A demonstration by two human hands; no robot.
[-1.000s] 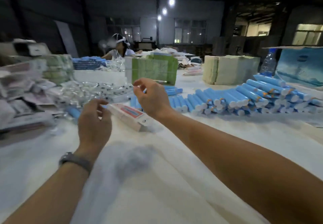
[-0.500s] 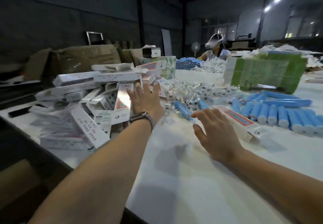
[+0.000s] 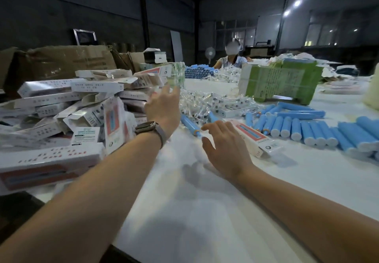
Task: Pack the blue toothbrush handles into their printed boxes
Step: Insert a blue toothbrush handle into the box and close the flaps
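1. Heap of printed boxes (image 3: 67, 106) piled along the bench's left edge, white w/ red-and-blue panels. Red characters on the near box, dark print on the others; all too blurred to read.
2. Brown cartons (image 3: 67, 61) stand behind the heap, past the far-left edge. Faint print on one face, not legible.
3. Left hand (image 3: 163, 108) reaches out beside the heap's right side, fingers spread and nearly straight, holding nothing. Can't tell if the fingertips touch a box. Watch (image 3: 150, 130) on that wrist.
4. Clear-wrapped small parts (image 3: 207, 104) lie in a loose pile mid-bench, just beyond both hands.
5. One blue handle (image 3: 189, 125) lies apart from the rest on the white bench top (image 3: 205, 211), orange ring at its near end, just beside the right hand's fingertips.
6. Right hand (image 3: 225, 149) hovers low, palm down, fingers loosely spread, gripping nothing; index finger close to the handle's tip, contact unclear.
7. Single flat box (image 3: 256, 137) lies just right of that hand, red panel up, small round logo at its near end; text unreadable.
8. Green bundle (image 3: 281, 83) sits toward the far edge; fine print, illegible.
9. Rows of blue handles (image 3: 307, 129) lie side by side toward the right edge, white ends facing near.
10. Another person (image 3: 230, 60) sits at the far end.
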